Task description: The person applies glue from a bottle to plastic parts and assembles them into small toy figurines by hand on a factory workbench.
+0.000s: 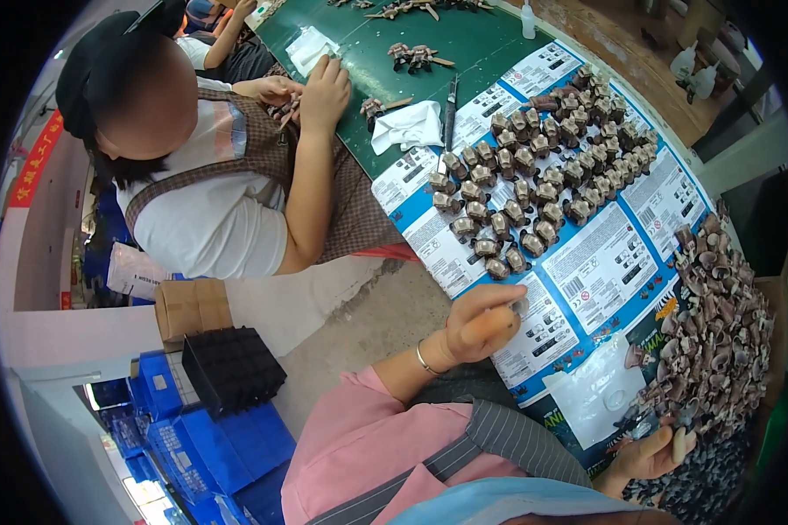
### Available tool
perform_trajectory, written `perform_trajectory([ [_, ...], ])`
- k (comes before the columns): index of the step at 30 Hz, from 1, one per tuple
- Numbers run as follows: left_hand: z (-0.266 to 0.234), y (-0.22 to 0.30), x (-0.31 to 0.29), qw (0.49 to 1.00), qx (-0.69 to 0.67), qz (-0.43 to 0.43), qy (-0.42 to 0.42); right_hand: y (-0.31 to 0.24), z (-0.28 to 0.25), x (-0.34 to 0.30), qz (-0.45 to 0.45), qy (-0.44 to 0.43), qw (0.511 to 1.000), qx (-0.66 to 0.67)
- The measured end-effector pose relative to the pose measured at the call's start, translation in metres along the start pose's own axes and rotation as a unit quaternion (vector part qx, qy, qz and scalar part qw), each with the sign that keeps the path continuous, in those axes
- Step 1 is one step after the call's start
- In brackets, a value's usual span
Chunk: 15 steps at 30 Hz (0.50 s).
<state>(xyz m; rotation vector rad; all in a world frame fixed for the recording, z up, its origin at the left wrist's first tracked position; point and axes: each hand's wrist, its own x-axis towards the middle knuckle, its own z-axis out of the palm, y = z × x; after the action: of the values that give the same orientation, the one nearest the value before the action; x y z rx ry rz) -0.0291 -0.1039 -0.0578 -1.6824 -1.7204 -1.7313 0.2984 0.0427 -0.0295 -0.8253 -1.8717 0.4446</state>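
Near the front left edge of the printed sheet (600,254), my left hand (484,325) is closed, its fingers curled and the index finger reaching toward the sheet. Something small and greyish shows by its fingertips, too small to name. My right hand (646,455) is at the lower right with thumb and fingers drawn together; what they grip, if anything, cannot be made out. It is beside a heap of brown curved plastic pieces (718,324) and a heap of dark grey small parts (700,486). Beyond my left hand, many small brown-and-beige figure parts (524,191) stand in rows on the sheet.
A clear plastic bag (595,389) lies between my hands. On the green table are a white cloth (407,127), a dark slim tool (450,118) and a white bottle (528,19). A co-worker (228,175) sits at the left, handling a small part. Blue bins (201,451) stand on the floor.
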Motion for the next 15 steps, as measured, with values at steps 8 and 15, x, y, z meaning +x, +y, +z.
perform_trajectory([
  [8, 0.002, -0.001, -0.002, 0.998, 0.005, -0.055, -0.017, 0.006, 0.002, 0.0, 0.011, -0.011, 1.0, -0.002],
  [15, 0.004, 0.002, 0.007, 0.998, -0.008, -0.051, 0.022, 0.013, 0.006, 0.005, 0.015, 0.018, 1.0, 0.011],
])
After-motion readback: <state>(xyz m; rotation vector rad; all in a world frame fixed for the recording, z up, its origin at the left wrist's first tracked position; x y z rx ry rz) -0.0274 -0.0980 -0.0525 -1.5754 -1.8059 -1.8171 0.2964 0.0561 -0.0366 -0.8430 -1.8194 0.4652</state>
